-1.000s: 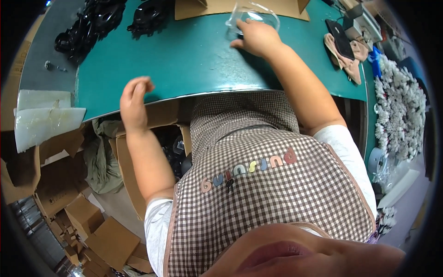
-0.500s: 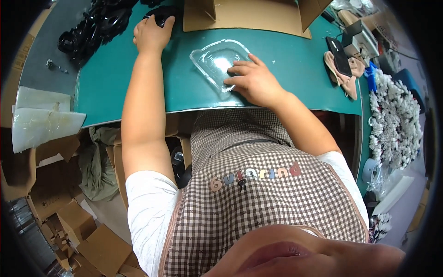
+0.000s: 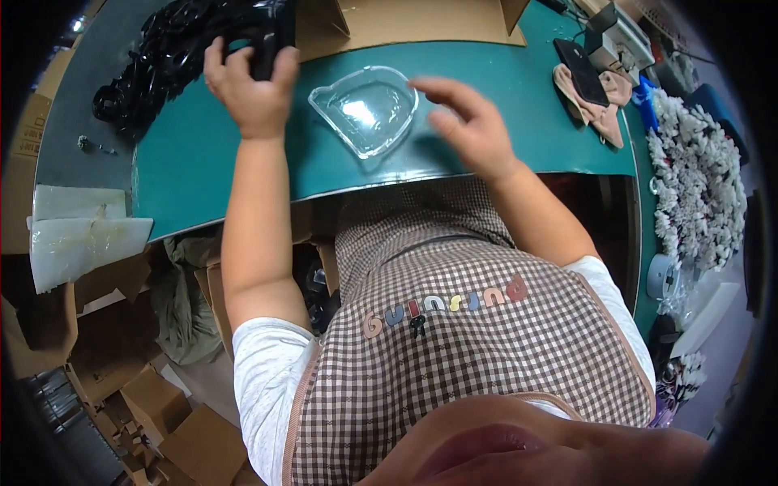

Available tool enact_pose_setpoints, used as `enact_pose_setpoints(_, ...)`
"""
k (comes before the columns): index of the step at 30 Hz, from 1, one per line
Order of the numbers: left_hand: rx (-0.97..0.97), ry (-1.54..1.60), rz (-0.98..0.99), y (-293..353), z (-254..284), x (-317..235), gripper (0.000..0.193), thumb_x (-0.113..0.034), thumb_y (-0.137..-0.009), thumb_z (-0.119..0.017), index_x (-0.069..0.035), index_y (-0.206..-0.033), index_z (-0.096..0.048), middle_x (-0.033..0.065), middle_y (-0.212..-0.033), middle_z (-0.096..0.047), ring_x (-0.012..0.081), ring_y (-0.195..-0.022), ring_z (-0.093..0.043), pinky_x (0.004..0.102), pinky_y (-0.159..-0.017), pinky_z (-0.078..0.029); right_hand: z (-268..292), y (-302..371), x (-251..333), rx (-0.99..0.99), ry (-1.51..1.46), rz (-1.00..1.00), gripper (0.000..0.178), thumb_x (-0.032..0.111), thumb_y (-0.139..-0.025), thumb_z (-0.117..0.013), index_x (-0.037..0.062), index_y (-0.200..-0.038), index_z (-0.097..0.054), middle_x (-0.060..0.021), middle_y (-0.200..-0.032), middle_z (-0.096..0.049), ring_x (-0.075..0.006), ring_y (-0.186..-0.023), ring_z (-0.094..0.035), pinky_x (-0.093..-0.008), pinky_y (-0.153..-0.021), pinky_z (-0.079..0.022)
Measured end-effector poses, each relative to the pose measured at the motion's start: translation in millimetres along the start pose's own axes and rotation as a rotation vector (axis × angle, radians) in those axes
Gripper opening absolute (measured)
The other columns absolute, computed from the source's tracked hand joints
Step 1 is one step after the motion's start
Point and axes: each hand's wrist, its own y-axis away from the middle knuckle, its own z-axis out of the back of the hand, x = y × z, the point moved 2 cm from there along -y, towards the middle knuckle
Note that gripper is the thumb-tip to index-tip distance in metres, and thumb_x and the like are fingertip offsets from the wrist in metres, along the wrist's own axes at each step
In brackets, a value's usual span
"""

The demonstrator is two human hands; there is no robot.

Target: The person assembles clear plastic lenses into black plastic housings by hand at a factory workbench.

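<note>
On the green desk [image 3: 186, 174], the clear shell [image 3: 365, 113] has just been let go by the right hand [image 3: 478, 128], fingers loosely spread. Now only a black part [image 3: 266, 49] is held, pinched by the left hand [image 3: 253, 95].

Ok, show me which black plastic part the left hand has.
The rightmost black plastic part, beside the cardboard box: the left hand grips its near edge. The other black parts lie heaped farther left.
</note>
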Motion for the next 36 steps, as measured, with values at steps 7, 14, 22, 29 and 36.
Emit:
enact_pose_setpoints(7, 0.696, 0.308, -0.442, 50, 48, -155, 0.047, -0.041, -0.058, -0.083, -0.017, -0.095, -0.067, 0.0087, -0.139, -0.053, 0.0348, -0.132, -0.045, 0.0476, -0.107, -0.039, 31, 8, 9, 0.423, -0.566, -0.436, 0.057, 0.037, -0.092, -0.065, -0.0032, -0.13, -0.055, -0.0142, -0.11, -0.069, -0.0204, -0.1, -0.068, -0.0328, -0.087, -0.055)
enact_pose_setpoints(14, 0.314, 0.086, 0.45, 57, 40, -78, 0.065, -0.053, -0.077, -0.076, -0.005, -0.118, -0.064, 0.0202, -0.13, -0.057, 0.0357, -0.122, -0.053, 0.0464, -0.102, -0.042, 52, 39, 1, -0.034, -0.72, -0.458, 0.038, 0.025, -0.097, -0.056, -0.0062, -0.118, -0.06, -0.0184, -0.107, -0.07, -0.0262, -0.096, -0.071, -0.0387, -0.082, -0.06)
enact_pose_setpoints(22, 0.632, -0.24, 0.631, 64, 5, -57, 0.038, -0.034, -0.081, -0.063, -0.008, -0.108, -0.069, 0.012, -0.088, -0.071, 0.0308, -0.084, -0.068, 0.0407, -0.076, -0.053, 38, 36, 19, -0.157, -0.32, -0.125, 0.043, 0.028, -0.101, -0.052, -0.0063, -0.127, -0.056, -0.015, -0.115, -0.068, -0.0235, -0.106, -0.066, -0.0351, -0.094, -0.053)
enact_pose_setpoints(29, 0.486, -0.106, 0.503, 24, 33, -153, 0.037, -0.032, -0.074, -0.077, -0.007, -0.1, -0.068, 0.003, -0.065, -0.063, 0.0203, -0.06, -0.063, 0.0331, -0.058, -0.05, 5, 34, -13, -0.213, 0.113, -0.12, 0.045, 0.038, -0.091, -0.07, 0.0004, -0.114, -0.06, -0.0107, -0.093, -0.072, -0.0187, -0.085, -0.068, -0.0325, -0.078, -0.053)
enact_pose_setpoints(36, 0.739, 0.506, 0.304, 69, 29, -154, 0.077, -0.046, -0.063, -0.088, -0.009, -0.126, -0.063, 0.0121, -0.108, -0.065, 0.0241, -0.096, -0.063, 0.0354, -0.078, -0.053, -2, 35, -23, -0.1, -0.638, -0.504, 0.052, 0.042, -0.103, -0.047, -0.0055, -0.119, -0.062, -0.0154, -0.107, -0.07, -0.0228, -0.098, -0.069, -0.0361, -0.086, -0.057)
